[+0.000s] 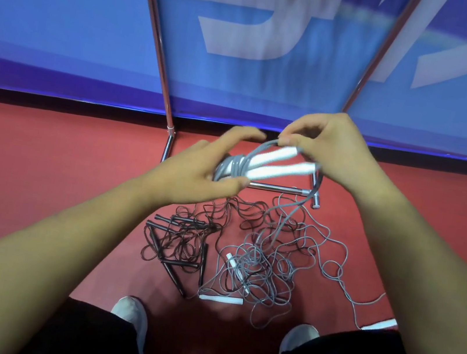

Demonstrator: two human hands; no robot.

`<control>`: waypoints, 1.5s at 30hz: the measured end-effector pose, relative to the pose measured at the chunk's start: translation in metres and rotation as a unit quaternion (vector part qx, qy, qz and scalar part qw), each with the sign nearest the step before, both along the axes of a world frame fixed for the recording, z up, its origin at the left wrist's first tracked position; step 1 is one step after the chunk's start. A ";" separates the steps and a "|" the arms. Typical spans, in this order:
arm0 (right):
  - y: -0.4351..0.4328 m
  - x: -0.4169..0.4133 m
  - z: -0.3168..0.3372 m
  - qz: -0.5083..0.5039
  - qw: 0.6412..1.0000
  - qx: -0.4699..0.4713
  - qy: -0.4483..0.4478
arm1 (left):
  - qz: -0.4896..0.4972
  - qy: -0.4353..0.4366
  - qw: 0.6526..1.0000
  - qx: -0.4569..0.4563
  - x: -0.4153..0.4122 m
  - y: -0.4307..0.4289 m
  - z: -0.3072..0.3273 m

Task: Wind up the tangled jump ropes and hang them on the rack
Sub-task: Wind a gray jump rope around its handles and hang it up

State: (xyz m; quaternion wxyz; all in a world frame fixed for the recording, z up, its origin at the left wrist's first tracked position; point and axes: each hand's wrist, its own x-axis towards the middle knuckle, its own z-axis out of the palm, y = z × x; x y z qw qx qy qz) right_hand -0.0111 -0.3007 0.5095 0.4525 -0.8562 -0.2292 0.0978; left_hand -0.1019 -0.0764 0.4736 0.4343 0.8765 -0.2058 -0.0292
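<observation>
Head view, frame centre: left hand (206, 169) grips the two white handles (277, 165) at their wound end. Right hand (331, 149) pinches the grey rope (237, 166) by the far end. Lay wraps tight and side by side, and draw slack slowly from the floor tangle (260, 270) below. Rack (157, 33) stands behind, upper frame.

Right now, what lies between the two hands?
Head view: two white handles, grey cord wound round them, between left hand and right hand.

White handles (277, 165) wound with grey cord, black ropes (182, 242) and grey ropes (266, 268) on red floor (45, 162); blue banner (68, 13) lettered in white
</observation>
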 end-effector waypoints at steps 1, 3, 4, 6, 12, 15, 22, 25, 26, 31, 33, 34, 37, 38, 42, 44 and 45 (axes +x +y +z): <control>0.000 0.001 -0.002 0.005 1.000 -0.010 0.001 | 0.006 0.041 0.996 -0.083 -0.002 -0.003 0.003; 0.000 0.001 -0.004 0.013 0.999 -0.026 0.014 | 0.026 0.113 0.965 -0.237 -0.003 -0.009 0.004; 0.000 0.000 -0.004 0.021 0.999 -0.027 0.033 | 0.046 0.132 0.948 -0.286 -0.002 -0.011 0.004; 0.000 -0.001 -0.005 0.038 0.996 -0.018 0.075 | 0.093 0.147 0.924 -0.340 0.002 -0.012 0.004; -0.002 0.000 -0.003 0.037 0.993 -0.030 0.108 | 0.150 0.190 0.890 -0.386 0.009 -0.003 0.004; -0.002 -0.003 -0.002 0.038 0.989 -0.027 0.142 | 0.175 0.199 0.879 -0.397 0.012 0.001 0.006; -0.005 -0.008 0.001 0.012 0.978 -0.023 0.207 | 0.223 0.221 0.855 -0.414 0.013 0.009 0.007; -0.008 -0.011 0.005 0.040 0.977 -0.045 0.207 | 0.229 0.220 0.877 -0.361 0.017 0.013 0.004; -0.008 -0.013 0.007 0.054 0.977 -0.057 0.201 | 0.228 0.223 0.887 -0.336 0.018 0.014 0.003; -0.003 -0.024 0.017 0.122 0.977 -0.119 0.132 | 0.185 0.180 0.964 -0.071 0.018 0.022 -0.003; 0.002 -0.028 0.016 0.127 0.978 -0.136 0.095 | 0.153 0.131 0.978 0.058 0.019 0.023 -0.006; 0.004 -0.029 0.015 0.128 0.978 -0.145 0.083 | 0.137 0.112 0.978 0.111 0.018 0.022 -0.007; 0.012 -0.032 0.012 0.134 0.978 -0.146 0.060 | 0.087 0.099 0.968 0.214 0.017 0.017 -0.008; 0.014 -0.032 0.011 0.130 0.980 -0.142 0.053 | 0.068 0.099 0.964 0.237 0.016 0.015 -0.008; 0.014 -0.028 0.010 0.088 0.988 -0.125 0.020 | 0.015 0.081 0.963 0.255 0.011 0.014 -0.004; 0.013 -0.027 0.009 0.075 0.991 -0.107 0.019 | 0.007 0.063 0.965 0.254 0.008 0.012 -0.001; 0.013 -0.026 0.009 0.072 0.992 -0.097 0.019 | 0.010 0.053 0.963 0.262 0.007 0.011 0.000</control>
